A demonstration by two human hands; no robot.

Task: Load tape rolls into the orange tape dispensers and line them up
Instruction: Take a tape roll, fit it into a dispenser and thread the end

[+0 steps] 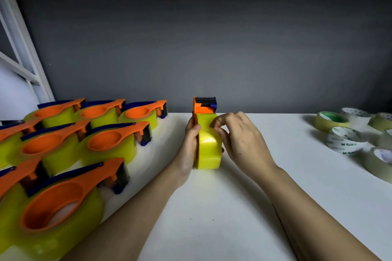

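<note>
At frame centre your left hand (191,144) grips the upright orange dispenser (203,108) and its yellow roll (209,148); your right hand (239,135) pinches the roll's top. It looks light, rigid and slick, so hold the sides, clear of the cutter.

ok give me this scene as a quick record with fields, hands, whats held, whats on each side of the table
left hand: grips the side of the dispenser in work, standing on edge
right hand: fingertips pinch at the top of its yellow tape roll
table left: loaded dispensers lying flat in rows
table right: loose tape rolls, not yet loaded
surface: white table
backdrop: dark grey wall
</note>
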